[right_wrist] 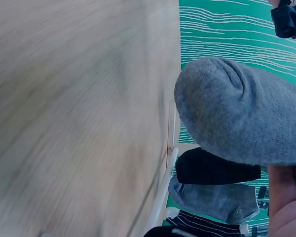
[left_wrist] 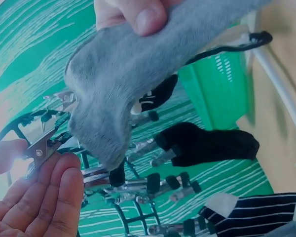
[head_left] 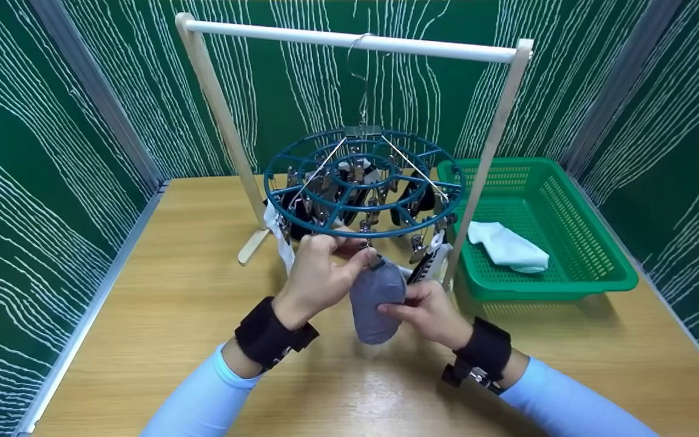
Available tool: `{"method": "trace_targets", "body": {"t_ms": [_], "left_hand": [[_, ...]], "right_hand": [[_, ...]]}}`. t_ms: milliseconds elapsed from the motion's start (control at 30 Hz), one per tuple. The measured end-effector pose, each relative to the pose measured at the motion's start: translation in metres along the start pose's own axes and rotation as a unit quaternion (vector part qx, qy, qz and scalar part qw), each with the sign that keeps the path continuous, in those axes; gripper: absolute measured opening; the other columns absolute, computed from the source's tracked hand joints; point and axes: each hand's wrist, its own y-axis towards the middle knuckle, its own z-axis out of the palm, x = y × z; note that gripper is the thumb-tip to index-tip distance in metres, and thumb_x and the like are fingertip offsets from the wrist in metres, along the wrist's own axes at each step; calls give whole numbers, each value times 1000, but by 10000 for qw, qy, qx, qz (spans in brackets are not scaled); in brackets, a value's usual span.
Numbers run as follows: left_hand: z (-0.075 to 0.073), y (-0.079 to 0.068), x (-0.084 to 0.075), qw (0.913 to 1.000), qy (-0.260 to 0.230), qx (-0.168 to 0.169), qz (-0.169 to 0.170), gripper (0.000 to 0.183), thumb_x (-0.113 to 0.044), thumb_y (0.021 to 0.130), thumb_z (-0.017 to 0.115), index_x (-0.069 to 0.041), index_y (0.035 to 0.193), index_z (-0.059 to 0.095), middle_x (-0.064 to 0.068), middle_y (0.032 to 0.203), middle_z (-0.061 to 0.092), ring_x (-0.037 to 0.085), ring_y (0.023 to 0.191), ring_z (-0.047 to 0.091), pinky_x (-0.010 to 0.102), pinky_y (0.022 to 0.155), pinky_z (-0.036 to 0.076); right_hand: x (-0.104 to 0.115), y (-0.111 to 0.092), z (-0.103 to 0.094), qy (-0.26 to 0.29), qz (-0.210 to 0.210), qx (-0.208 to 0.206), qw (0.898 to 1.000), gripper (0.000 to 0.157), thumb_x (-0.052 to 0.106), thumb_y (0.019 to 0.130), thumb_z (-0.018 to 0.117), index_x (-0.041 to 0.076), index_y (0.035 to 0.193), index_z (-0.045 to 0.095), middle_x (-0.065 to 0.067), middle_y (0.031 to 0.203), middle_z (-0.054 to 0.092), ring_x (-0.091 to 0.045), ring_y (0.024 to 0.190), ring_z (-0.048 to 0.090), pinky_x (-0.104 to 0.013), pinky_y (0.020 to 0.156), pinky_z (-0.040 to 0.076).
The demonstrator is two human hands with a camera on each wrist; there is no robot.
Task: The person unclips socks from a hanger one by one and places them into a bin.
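A grey sock hangs below the near rim of the round blue-green clip hanger. My right hand holds it by the side, thumb in front and fingers behind. At the hanger's near edge my left hand pinches a metal clip between thumb and fingers. In the left wrist view the clip's tip meets the edge of the grey sock. The right wrist view shows the rounded toe of the sock beside the right hand's fingers.
Other socks hang from the hanger, among them a black one and a striped one. A white rod on wooden posts carries the hanger. At the right stands a green basket with a white cloth item inside.
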Motion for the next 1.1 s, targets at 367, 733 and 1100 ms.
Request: {"method": "trace_targets", "body": {"t_ms": [367,733,1100], "left_hand": [[-3,-1,3,9997,-131,28,-199,14,-13,101,78,0,102,82,12,96,83,27,92,79,49,86,65],[-5,-1,9,9996,-157,-145,-203,15,-16,100,79,-2,104,81,10,96,84,24,88,80,40,87,67],[-6,-1,12,9993,-204,-105,-290,17,-17,99,81,-1,103,83,11,96,84,24,88,80,40,87,66]], "right_hand": [[8,-8,-10,-355,4,339,9988,5,-8,89,82,-8,85,80,-25,84,79,0,76,71,-21,71,63],[36,-9,-28,-438,-460,625,9960,7,-12,88,81,-6,84,80,-22,80,79,2,78,73,-21,69,64],[69,-4,-66,-627,-1070,690,9899,17,-20,83,78,-7,94,80,-24,87,80,1,84,77,-23,69,65]]}}
